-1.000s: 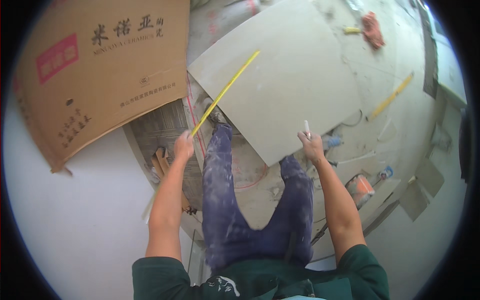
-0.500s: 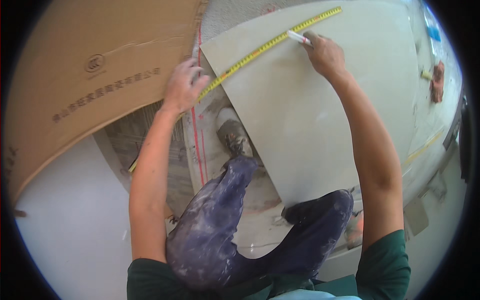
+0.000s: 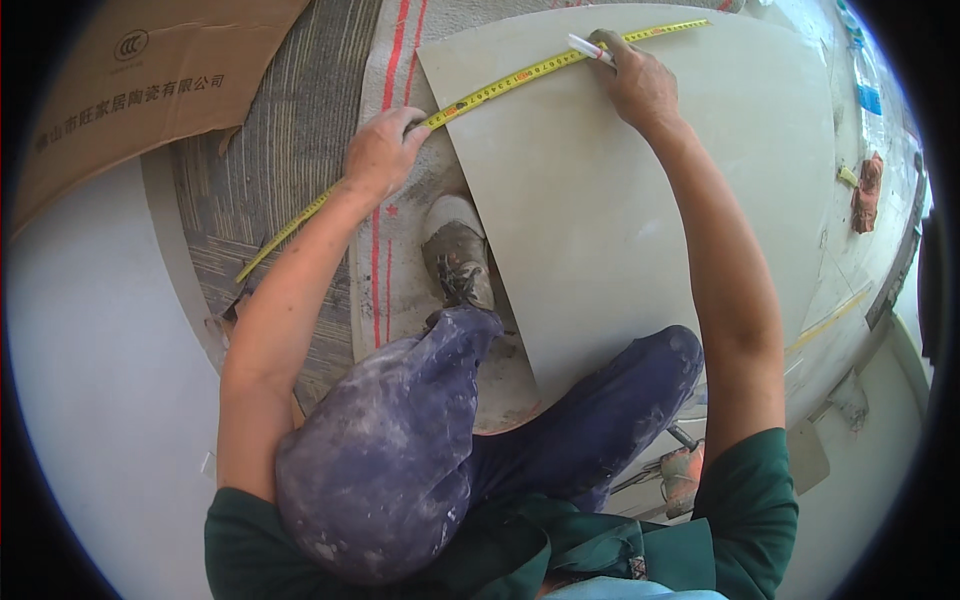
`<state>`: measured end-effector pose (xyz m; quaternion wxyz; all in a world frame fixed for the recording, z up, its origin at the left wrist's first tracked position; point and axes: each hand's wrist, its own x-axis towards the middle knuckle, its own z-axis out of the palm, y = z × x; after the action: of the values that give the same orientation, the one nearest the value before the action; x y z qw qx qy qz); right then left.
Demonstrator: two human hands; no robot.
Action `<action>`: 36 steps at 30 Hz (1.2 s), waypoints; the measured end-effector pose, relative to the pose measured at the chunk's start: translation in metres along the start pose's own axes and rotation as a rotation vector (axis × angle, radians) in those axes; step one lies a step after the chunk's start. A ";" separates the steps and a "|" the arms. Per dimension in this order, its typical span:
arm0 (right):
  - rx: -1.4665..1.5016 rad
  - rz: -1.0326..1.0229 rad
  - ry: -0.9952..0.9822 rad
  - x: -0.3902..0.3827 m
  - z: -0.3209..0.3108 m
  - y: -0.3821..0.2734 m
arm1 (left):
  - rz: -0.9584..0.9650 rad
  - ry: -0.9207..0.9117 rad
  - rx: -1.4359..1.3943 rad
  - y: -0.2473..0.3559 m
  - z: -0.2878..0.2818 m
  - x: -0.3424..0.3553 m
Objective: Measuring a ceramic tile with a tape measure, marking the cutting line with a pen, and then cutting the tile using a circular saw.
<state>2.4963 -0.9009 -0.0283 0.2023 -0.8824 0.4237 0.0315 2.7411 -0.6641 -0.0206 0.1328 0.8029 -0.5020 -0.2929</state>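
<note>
A large pale grey tile (image 3: 640, 190) lies flat on the floor in front of my knees. A yellow tape measure (image 3: 500, 80) runs diagonally across its far edge. My left hand (image 3: 382, 152) presses the tape down at the tile's left corner. My right hand (image 3: 632, 80) rests on the tile near the tape and holds a white marker (image 3: 590, 48), its tip close to the tape. My dusty shoe (image 3: 458, 252) stands against the tile's left edge.
A flattened brown cardboard box (image 3: 130, 90) lies at the upper left. A striped woven sack (image 3: 300, 170) is spread under the tile's left side. An orange rag (image 3: 866, 190) and small tools sit on the floor at the right.
I have leaned in closer to the tile. Both hands stay on the tape, and the right hand with the marker has edged left along it.
</note>
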 end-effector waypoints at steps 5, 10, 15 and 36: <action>0.023 0.025 -0.047 -0.004 -0.004 0.010 | -0.102 -0.122 -0.025 -0.007 -0.003 0.022; 0.029 0.033 0.000 0.021 -0.003 0.019 | -0.011 -0.097 -0.013 -0.035 -0.028 0.086; -0.008 0.091 0.025 0.041 -0.006 0.015 | 0.036 -0.095 -0.111 -0.037 -0.023 0.102; 1.604 0.619 0.450 0.001 -0.026 0.133 | -0.008 -0.013 -0.169 -0.024 -0.003 0.099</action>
<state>2.3926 -0.9856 -0.0485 0.6541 -0.3061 0.5675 -0.3955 2.7928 -0.7412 -0.0637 0.1956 0.7890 -0.4731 -0.3396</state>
